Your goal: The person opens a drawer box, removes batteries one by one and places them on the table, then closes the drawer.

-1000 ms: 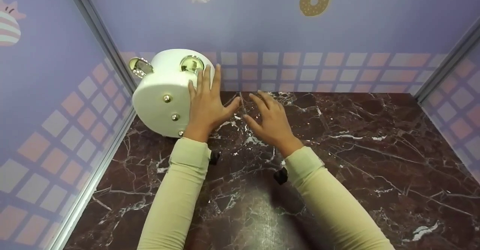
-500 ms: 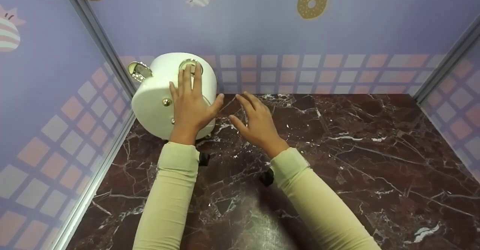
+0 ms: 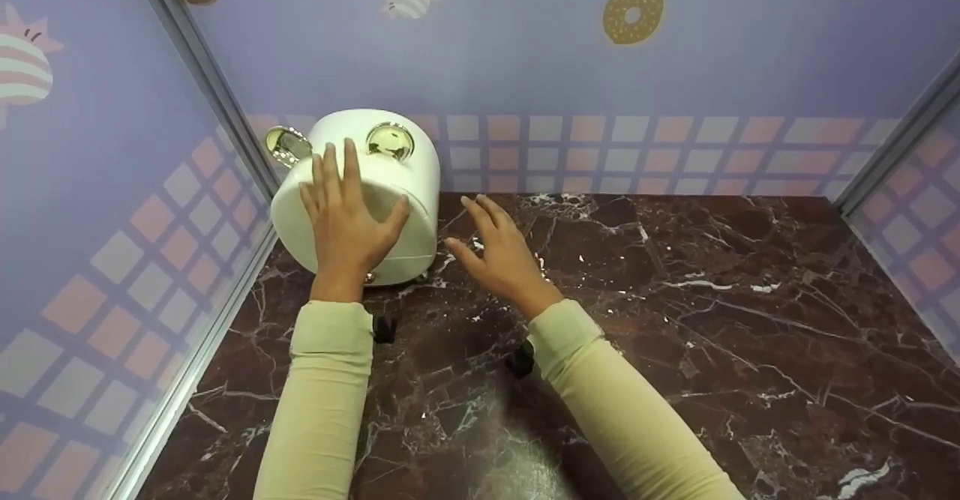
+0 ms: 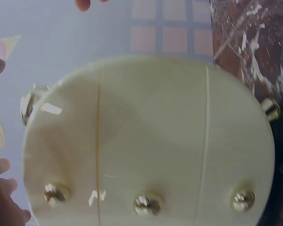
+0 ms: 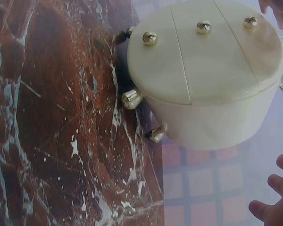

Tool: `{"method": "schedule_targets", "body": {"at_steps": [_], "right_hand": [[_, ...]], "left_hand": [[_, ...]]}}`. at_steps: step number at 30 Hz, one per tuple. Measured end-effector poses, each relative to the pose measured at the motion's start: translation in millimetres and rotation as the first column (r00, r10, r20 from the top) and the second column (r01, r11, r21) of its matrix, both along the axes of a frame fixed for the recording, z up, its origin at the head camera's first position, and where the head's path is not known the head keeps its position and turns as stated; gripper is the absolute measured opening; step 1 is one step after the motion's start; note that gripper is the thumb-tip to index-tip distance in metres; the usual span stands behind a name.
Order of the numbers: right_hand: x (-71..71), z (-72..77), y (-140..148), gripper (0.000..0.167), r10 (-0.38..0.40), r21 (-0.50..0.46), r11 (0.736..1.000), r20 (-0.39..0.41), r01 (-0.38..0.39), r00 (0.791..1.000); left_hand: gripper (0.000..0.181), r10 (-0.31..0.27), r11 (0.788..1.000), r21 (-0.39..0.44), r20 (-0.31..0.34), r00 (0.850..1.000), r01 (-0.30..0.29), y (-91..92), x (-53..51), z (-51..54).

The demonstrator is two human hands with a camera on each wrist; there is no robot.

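A white rounded box (image 3: 405, 256) with two gold ear-like pieces stands at the back left. Its front (image 4: 151, 127) has two seams and three gold knobs in the left wrist view; small gold feet show in the right wrist view, under the box (image 5: 212, 70). Before that front is my left hand (image 3: 345, 226), fingers straight and spread, holding nothing; whether it touches the box cannot be told. My right hand (image 3: 502, 252) hovers right of the box, fingers slightly bent and apart, nothing in it. Part of it shows at the right wrist view's edge (image 5: 278, 202).
The dark red marbled surface (image 3: 712, 312) extends in front of and to the right of the box. A purple patterned wall (image 3: 510, 58) rises behind it, with side panels at left and right. Metal strips run along the corners.
My left hand has moved left across the box's front, uncovering the right ear piece. My right hand has shifted left and slightly nearer to me. The box looks unmoved.
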State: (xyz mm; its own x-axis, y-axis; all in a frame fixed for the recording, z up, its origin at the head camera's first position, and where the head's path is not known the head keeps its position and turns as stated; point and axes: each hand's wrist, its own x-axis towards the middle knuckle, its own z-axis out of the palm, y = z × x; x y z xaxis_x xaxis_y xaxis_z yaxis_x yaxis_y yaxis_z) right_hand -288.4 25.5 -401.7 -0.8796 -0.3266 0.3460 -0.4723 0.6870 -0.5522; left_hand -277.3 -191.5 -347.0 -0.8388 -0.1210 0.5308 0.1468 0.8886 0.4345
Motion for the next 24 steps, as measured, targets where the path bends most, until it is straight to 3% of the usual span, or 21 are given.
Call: {"method": "schedule_targets", "body": {"at_steps": [5, 18, 24], "right_hand": [[-0.9, -2.1, -3, 0.072, -0.006, -0.044, 0.999, 0.068, 0.009, 0.998], [-5.8, -1.6, -19, 0.073, 0.024, -0.062, 0.998, 0.104, -0.018, 0.994], [-6.1, -1.2, -30, 0.075, 0.056, -0.048, 0.998, 0.123, -0.051, 0.991]], "left_hand": [[0.095, 0.015, 1.0, 0.021, 0.005, 1.0, -0.015, -9.8, -0.6, -5.3], [0.096, 0.087, 0.992, 0.084, 0.044, 0.995, -0.091, -36.9, -2.9, -15.2], [0.096, 0.109, 0.985, 0.125, 0.078, 0.991, -0.118, -54.7, 3.5, -19.8]]}}
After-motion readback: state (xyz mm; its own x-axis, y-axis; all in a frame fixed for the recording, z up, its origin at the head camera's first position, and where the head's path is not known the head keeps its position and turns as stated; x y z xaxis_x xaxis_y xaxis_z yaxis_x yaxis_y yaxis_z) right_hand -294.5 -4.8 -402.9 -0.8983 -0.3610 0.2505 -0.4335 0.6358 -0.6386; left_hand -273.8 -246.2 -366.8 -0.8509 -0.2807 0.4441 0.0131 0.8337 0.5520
